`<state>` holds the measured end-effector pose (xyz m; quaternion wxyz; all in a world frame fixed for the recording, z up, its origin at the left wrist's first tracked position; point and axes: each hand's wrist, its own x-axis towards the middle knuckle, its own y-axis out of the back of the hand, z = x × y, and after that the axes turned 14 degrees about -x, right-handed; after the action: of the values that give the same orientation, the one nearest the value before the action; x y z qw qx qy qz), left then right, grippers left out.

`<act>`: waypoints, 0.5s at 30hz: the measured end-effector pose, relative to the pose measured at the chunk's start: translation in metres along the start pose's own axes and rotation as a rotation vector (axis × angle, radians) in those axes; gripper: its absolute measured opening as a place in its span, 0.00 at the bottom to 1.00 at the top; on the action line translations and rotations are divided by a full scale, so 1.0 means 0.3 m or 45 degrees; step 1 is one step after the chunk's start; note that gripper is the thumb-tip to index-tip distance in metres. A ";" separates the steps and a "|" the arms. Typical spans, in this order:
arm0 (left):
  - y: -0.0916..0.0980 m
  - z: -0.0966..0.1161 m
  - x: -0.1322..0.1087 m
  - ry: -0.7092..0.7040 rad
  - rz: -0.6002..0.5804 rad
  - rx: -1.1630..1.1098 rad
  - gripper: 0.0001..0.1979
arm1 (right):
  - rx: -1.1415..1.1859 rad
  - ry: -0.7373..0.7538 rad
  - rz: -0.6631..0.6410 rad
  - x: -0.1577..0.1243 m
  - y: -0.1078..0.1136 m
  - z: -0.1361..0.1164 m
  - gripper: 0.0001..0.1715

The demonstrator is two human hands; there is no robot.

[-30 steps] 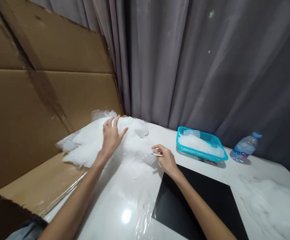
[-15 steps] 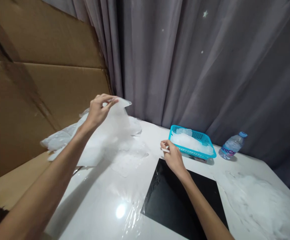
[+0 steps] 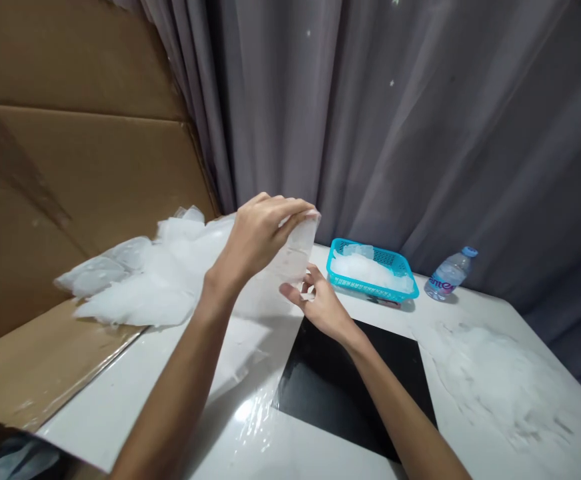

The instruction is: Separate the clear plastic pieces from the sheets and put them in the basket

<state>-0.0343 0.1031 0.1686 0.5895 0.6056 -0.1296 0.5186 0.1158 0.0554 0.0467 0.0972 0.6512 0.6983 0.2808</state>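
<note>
My left hand [image 3: 265, 230] pinches the top edge of a translucent white plastic sheet [image 3: 297, 250], perhaps a bag, and holds it raised above the table. The sheet hangs down behind my left forearm, which hides part of it. Close to its right edge is my right hand [image 3: 317, 303], fingers curled around a small white strip [image 3: 306, 296]; whether these fingers also touch the sheet I cannot tell. Below my right hand lies a flat black square board [image 3: 340, 387]. To the left a pile of soft white sheets [image 3: 155, 287] rests by the cardboard.
A blue plastic basket [image 3: 370, 292] with white material stands at the back, beside a water bottle [image 3: 450, 275]. White film [image 3: 500, 380] lies spread on the right of the white table [image 3: 240, 440]. A large cardboard box [image 3: 80, 173] rises at left, before a grey curtain [image 3: 280, 120].
My left hand has moved right, bringing the white plastic sheet over toward my right hand. My right hand has shifted slightly left, still with the white strip. The view has turned slightly right.
</note>
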 end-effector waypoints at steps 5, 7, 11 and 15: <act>-0.029 0.035 0.008 -0.161 0.207 0.060 0.20 | 0.140 0.121 -0.074 -0.007 0.178 -0.038 0.19; -0.013 0.044 0.000 -0.109 0.323 -0.011 0.19 | 0.145 0.131 -0.203 -0.041 0.288 -0.069 0.17; 0.027 0.081 -0.013 0.101 0.422 -0.163 0.15 | 0.123 0.054 -0.195 -0.143 0.464 -0.140 0.20; 0.019 0.097 -0.004 0.199 0.327 -0.355 0.15 | 0.070 -0.052 -0.049 -0.193 0.535 -0.152 0.21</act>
<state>-0.0252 0.0764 0.1777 0.6049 0.4547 -0.2300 0.6120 0.2378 -0.0135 0.1543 0.0989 0.6457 0.7160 0.2461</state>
